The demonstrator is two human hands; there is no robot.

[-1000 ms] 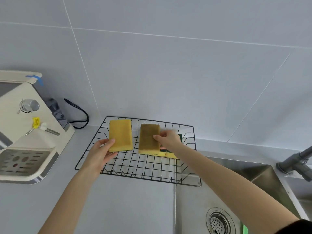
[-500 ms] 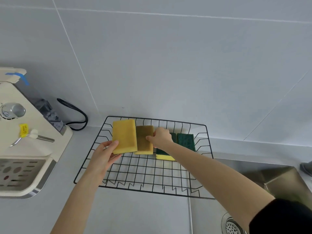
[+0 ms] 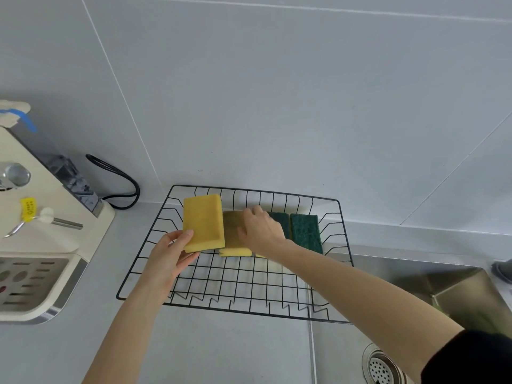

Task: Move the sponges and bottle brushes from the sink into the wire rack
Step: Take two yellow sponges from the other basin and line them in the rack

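A black wire rack (image 3: 194,302) stands on the grey counter beside the sink (image 3: 457,289). My left hand (image 3: 171,253) grips the near corner of a bright yellow sponge (image 3: 203,221), tilted over the rack's back left. Beside it a brownish-topped sponge (image 3: 231,231) lies flat in the rack under the fingers of my right hand (image 3: 261,230). Two green-topped sponges lie to the right: one (image 3: 279,218) mostly hidden by my right hand, the other (image 3: 306,231) fully in view. No bottle brush is visible.
A cream appliance with a drip tray (image 3: 36,284) fills the left side, a black cable (image 3: 122,184) behind it. The sink drain (image 3: 382,368) shows at the bottom right and part of the faucet (image 3: 502,270) at the right edge. The tiled wall rises behind the rack.
My right hand has lowered the brownish sponge flat into the rack next to the green ones. My left hand has brought the yellow sponge right, up against it. The view has shifted left.
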